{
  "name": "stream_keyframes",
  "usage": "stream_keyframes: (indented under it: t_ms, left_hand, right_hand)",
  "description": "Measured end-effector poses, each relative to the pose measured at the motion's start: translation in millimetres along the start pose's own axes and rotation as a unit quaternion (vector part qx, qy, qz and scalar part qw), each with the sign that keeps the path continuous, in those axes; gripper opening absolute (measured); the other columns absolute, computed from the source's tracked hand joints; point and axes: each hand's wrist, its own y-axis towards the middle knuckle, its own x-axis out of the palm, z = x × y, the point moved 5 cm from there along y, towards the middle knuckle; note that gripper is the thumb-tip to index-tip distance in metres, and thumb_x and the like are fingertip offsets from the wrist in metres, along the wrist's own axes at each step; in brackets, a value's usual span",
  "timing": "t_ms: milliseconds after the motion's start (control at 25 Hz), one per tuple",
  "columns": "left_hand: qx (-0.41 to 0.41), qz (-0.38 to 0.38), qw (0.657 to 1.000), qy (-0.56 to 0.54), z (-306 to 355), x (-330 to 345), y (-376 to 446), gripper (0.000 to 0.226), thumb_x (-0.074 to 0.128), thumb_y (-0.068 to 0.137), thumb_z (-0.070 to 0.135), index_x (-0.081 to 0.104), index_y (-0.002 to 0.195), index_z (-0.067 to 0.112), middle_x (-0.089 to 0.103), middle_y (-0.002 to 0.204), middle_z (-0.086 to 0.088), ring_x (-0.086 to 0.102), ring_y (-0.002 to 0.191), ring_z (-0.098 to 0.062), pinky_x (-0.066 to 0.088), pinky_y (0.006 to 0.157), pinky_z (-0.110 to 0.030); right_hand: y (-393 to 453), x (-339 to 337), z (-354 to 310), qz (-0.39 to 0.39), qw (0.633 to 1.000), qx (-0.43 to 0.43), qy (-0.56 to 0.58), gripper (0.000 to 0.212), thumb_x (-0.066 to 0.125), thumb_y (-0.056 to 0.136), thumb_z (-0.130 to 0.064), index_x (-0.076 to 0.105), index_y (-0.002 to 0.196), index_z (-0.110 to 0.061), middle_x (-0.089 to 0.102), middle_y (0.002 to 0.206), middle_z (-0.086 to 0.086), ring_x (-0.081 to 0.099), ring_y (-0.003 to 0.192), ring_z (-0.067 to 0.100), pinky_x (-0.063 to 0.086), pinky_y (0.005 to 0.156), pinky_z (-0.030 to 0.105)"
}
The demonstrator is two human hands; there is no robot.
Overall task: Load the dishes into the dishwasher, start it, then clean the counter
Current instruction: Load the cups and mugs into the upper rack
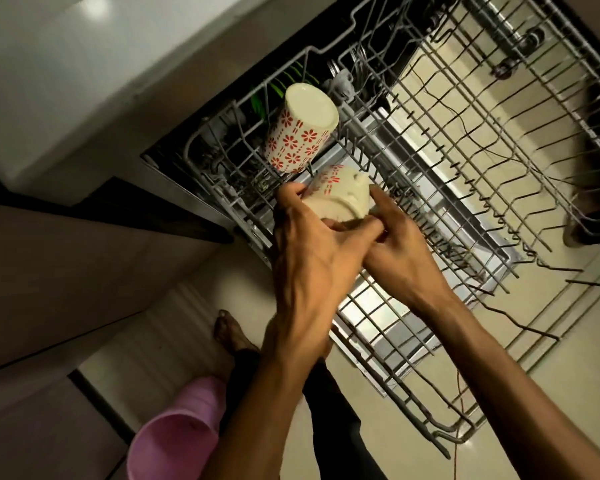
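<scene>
A cream cup with red flower prints [300,131] stands upside down in the pulled-out wire rack [447,174] of the dishwasher, near its back left corner. Just in front of it a second cup of the same pattern [340,195] is held bottom up over the rack. My left hand [309,251] grips that second cup from the left, fingers curled round its side. From the right my right hand [399,244] also holds it, index finger along its wall and thumb under its base. The cup's mouth is hidden.
The open dishwasher door [465,216] lies under the rack. Green items [281,88] sit deeper inside the machine. Cabinet fronts [84,271] run along the left. A pink bucket [177,431] stands on the floor beside my foot [229,330].
</scene>
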Motion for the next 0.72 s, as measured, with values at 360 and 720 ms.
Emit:
stream_keyframes:
  t_ms: [360, 720]
  left_hand:
    - [0.032, 0.001, 0.994, 0.102, -3, 9, 58, 0.103, 0.078, 0.065, 0.052, 0.028, 0.143, 0.007, 0.055, 0.123, -0.007, 0.054, 0.109, -0.022, 0.052, 0.083, -0.033]
    - [0.011, -0.019, 0.993, 0.119, 3, 22, 77, 0.090, 0.077, 0.066, 0.054, 0.041, 0.134, 0.008, 0.050, 0.112, -0.001, 0.050, 0.106, -0.019, 0.041, 0.075, -0.030]
  right_hand:
    - [35, 6, 3, 0.092, 0.989, -0.057, -0.103, 0.047, 0.064, 0.091, -0.032, 0.060, 0.127, -0.002, 0.068, 0.110, 0.001, 0.062, 0.064, -0.008, 0.051, 0.057, 0.007]
    - [58, -4, 10, 0.096, 0.994, -0.020, -0.050, 0.031, 0.060, 0.095, -0.039, 0.070, 0.104, -0.011, 0.066, 0.068, -0.009, 0.060, 0.046, 0.001, 0.044, 0.043, 0.012]
